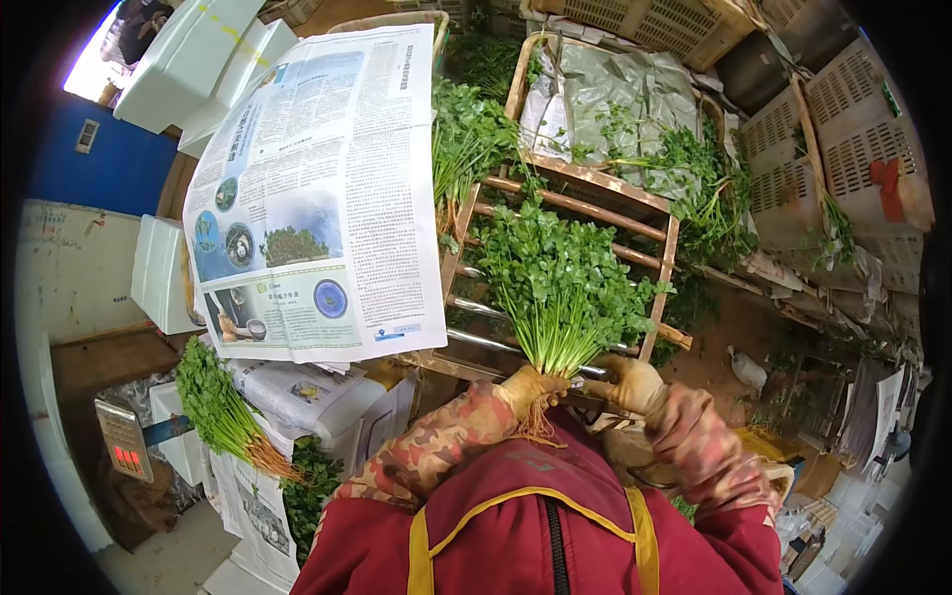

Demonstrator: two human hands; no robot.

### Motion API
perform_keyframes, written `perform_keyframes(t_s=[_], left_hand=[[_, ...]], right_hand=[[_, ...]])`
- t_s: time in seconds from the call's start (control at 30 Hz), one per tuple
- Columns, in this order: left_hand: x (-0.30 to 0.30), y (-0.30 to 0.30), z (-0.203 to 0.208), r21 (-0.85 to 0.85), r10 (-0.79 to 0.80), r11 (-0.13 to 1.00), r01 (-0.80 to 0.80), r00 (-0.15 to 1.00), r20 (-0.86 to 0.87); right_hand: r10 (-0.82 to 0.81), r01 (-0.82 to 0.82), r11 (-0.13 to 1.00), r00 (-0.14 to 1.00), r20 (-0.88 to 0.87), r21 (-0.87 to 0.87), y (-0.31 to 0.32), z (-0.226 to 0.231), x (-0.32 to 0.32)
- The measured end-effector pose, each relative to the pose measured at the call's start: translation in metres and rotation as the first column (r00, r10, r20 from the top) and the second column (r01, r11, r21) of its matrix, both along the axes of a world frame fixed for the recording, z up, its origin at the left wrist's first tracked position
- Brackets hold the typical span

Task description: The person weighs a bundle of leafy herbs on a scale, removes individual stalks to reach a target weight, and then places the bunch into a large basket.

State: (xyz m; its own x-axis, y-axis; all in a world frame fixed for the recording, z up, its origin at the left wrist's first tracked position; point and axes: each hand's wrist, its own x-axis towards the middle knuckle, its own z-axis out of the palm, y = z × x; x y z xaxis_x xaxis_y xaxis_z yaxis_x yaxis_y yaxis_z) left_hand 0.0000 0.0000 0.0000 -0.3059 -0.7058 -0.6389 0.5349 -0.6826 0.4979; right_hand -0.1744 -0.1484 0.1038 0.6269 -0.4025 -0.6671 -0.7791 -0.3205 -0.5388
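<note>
Close to my body, my left hand (528, 391) is closed round the lower stems of a bunch of leafy green herbs (565, 283). Thin orange-brown roots hang out below that hand, and the leaves fan away from me over a slatted rack (662, 297). My right hand (638, 385) is beside the stem ends, its fingers curled together in a pinch. Something small and pale shows by its fingertips, too small to name. Both forearms wear patterned camouflage sleeves.
Left of the rack, an open newspaper (397, 198) covers a crate of herbs. A second herb bunch (223, 407) lies on papers beside a scale with a red display (126, 444). Ahead is a crate with a green sheet (635, 99). White foam boxes (188, 69) stand far left.
</note>
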Motion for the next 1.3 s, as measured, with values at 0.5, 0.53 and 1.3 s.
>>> perform_keyframes(t_s=[0.5, 0.53, 1.3], left_hand=[[-0.016, 0.012, -0.031, -0.202, -0.346, 0.803, 0.561, 0.714, 0.609], [-0.009, -0.003, 0.022, -0.102, -0.171, 0.972, 0.213, 0.932, 0.321], [-0.013, -0.016, 0.032, 0.074, 0.114, 0.992, -0.105, 0.985, -0.131]], right_hand=[[0.076, 0.009, 0.984, 0.886, 0.458, -0.18, 0.035, 0.008, 0.024], [-0.119, 0.152, 0.986, 0.924, 0.363, -0.065, 0.033, 0.02, 0.024], [-0.431, 0.432, 0.71, 0.891, -0.141, 0.556, -0.01, -0.022, -0.032]])
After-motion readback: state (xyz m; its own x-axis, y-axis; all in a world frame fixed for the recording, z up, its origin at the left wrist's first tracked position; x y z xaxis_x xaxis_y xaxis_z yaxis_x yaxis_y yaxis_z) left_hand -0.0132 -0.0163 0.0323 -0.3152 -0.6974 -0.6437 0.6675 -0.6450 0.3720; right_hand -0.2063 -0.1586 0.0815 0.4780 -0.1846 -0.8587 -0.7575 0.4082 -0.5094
